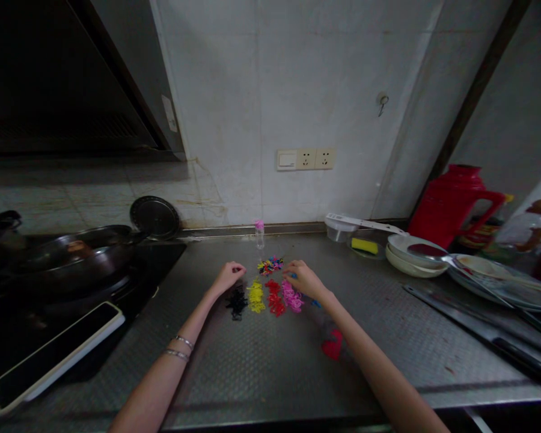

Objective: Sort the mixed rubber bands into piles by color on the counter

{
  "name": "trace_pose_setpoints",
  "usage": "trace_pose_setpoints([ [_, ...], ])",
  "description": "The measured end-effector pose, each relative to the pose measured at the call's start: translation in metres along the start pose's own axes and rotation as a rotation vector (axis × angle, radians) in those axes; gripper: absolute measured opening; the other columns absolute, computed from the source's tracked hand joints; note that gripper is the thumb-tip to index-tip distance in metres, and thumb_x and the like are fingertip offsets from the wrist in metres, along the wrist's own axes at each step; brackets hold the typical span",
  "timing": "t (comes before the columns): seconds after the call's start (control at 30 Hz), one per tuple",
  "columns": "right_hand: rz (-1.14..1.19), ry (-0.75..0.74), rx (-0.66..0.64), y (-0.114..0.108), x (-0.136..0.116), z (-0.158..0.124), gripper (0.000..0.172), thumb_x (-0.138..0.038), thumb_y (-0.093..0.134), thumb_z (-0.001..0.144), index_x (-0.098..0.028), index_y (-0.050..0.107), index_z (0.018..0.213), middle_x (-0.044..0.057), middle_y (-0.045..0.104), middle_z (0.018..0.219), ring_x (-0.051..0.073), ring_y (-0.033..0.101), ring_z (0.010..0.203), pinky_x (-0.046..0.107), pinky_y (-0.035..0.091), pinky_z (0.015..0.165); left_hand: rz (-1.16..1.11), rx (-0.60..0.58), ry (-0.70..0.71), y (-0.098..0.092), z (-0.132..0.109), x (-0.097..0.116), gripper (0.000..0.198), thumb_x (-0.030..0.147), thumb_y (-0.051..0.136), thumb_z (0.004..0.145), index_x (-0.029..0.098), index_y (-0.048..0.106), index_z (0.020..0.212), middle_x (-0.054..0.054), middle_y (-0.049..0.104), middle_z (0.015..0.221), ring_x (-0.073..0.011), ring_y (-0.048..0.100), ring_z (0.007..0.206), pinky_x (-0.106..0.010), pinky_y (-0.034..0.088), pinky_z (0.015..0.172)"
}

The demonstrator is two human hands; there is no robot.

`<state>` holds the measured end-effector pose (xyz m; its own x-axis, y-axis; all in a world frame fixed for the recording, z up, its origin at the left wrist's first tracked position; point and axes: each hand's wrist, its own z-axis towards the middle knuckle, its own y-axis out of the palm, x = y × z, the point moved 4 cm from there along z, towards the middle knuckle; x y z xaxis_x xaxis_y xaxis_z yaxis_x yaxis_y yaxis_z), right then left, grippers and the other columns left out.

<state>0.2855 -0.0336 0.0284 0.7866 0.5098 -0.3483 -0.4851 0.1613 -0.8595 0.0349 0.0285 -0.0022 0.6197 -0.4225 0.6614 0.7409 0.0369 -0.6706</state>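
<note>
Small rubber bands lie on the counter in piles by colour: black (237,302), yellow (256,296), red (276,299) and pink (292,297). Behind them is a mixed-colour pile (270,266). My left hand (229,275) is closed just above the black pile, fingertips pinched; what they hold, if anything, is too small to see. Over the far end of the pink pile, my right hand (303,276) has its fingers curled together, with a bit of blue band at the fingertips. More blue bands (315,303) show beside my right wrist. A small clear bottle with a pink cap (259,234) stands behind the mixed pile.
A red heart-shaped piece (332,345) lies by my right forearm. At right are a clear tub (340,230), yellow sponge (364,246), bowls (412,264), a knife (460,319) and a red thermos (451,204). A phone (56,361) and pan (76,258) are left.
</note>
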Motion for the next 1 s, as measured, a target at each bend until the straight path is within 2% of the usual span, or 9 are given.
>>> trace_pose_setpoints([
  [0.13, -0.034, 0.062, 0.027, -0.005, 0.015, -0.010, 0.023, -0.029, 0.047, 0.081, -0.018, 0.064, 0.092, 0.006, 0.058, 0.096, 0.016, 0.048, 0.096, 0.025, 0.035, 0.084, 0.116, -0.091, 0.105, 0.018, 0.006, 0.026, 0.022, 0.026, 0.052, 0.073, 0.014, 0.068, 0.083, -0.006, 0.063, 0.081, -0.0141, 0.055, 0.074, -0.024, 0.042, 0.071],
  [0.3, -0.065, 0.071, 0.030, -0.002, 0.017, -0.012, 0.022, -0.028, 0.046, 0.082, -0.018, 0.064, 0.092, 0.006, 0.059, 0.096, 0.015, 0.048, 0.097, 0.025, 0.034, 0.085, 0.305, -0.161, 0.191, 0.034, 0.014, 0.056, 0.027, 0.025, 0.053, 0.074, 0.022, 0.065, 0.098, -0.005, 0.059, 0.084, -0.0156, 0.054, 0.078, -0.024, 0.040, 0.072],
  [0.43, -0.086, 0.074, 0.029, -0.003, 0.015, -0.013, 0.022, -0.027, 0.046, 0.082, -0.019, 0.063, 0.093, 0.006, 0.059, 0.096, 0.016, 0.048, 0.097, 0.025, 0.034, 0.086, 0.396, -0.247, 0.248, 0.041, 0.019, 0.071, 0.023, 0.024, 0.051, 0.076, 0.024, 0.065, 0.094, -0.005, 0.056, 0.089, -0.0164, 0.054, 0.080, -0.023, 0.040, 0.069],
  [0.63, -0.104, 0.091, 0.010, -0.007, 0.018, -0.016, 0.023, -0.025, 0.044, 0.083, -0.019, 0.062, 0.096, 0.006, 0.059, 0.097, 0.015, 0.047, 0.098, 0.026, 0.033, 0.087, 0.449, -0.260, 0.204, 0.046, 0.028, 0.069, 0.015, 0.023, 0.052, 0.075, 0.023, 0.067, 0.082, -0.004, 0.055, 0.088, -0.0145, 0.055, 0.076, -0.022, 0.041, 0.069],
  [1.0, -0.115, 0.098, 0.022, -0.011, 0.019, -0.018, 0.023, -0.025, 0.043, 0.084, -0.019, 0.062, 0.096, 0.005, 0.059, 0.099, 0.015, 0.047, 0.099, 0.026, 0.033, 0.088, 0.419, -0.241, 0.189, 0.047, 0.034, 0.069, 0.016, 0.023, 0.054, 0.073, 0.024, 0.068, 0.080, -0.003, 0.059, 0.084, -0.0147, 0.055, 0.074, -0.020, 0.041, 0.065],
])
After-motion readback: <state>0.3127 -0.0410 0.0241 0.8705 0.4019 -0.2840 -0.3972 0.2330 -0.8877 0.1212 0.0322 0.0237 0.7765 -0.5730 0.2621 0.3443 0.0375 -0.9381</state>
